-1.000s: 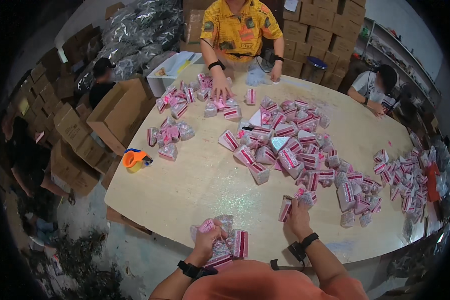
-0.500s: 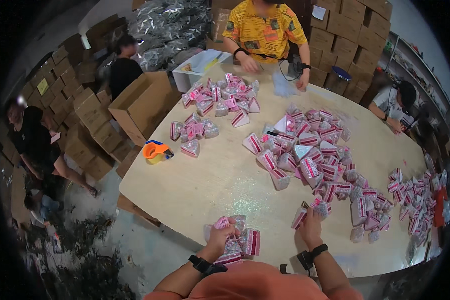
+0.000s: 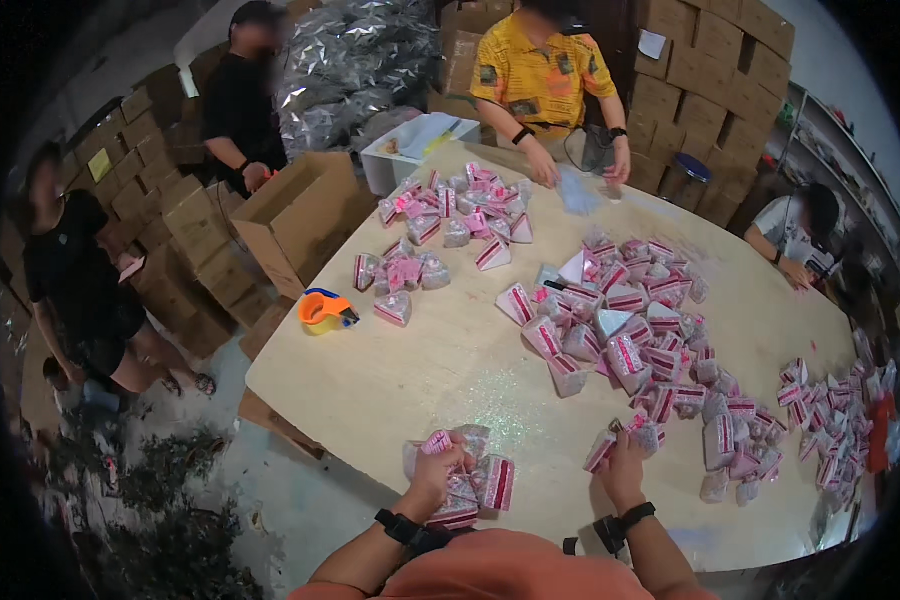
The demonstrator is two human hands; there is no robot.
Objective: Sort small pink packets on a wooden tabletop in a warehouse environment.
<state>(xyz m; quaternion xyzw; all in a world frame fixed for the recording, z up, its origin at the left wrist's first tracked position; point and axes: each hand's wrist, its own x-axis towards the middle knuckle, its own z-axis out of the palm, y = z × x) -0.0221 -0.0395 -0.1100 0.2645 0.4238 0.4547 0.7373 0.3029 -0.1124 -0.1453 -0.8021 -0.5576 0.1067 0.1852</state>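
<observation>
My left hand (image 3: 437, 478) rests closed on a small stack of pink-and-white packets (image 3: 475, 482) near the front edge of the round wooden table (image 3: 420, 370). My right hand (image 3: 625, 462) grips one pink-and-white packet (image 3: 642, 434) at the near end of a long heap of packets (image 3: 635, 335) that runs across the table's middle. Both wrists wear dark bands.
An orange tape dispenser (image 3: 322, 309) sits at the table's left edge. More packets lie at the far side (image 3: 450, 210) and right rim (image 3: 835, 420). A person in yellow (image 3: 545, 80) works opposite. Open cardboard boxes (image 3: 295, 215) and two people in black (image 3: 75, 285) stand left.
The view has shifted so the table sits further right and lower. My hands stay at the near edge on the same packets. The person in yellow now handles a light sheet.
</observation>
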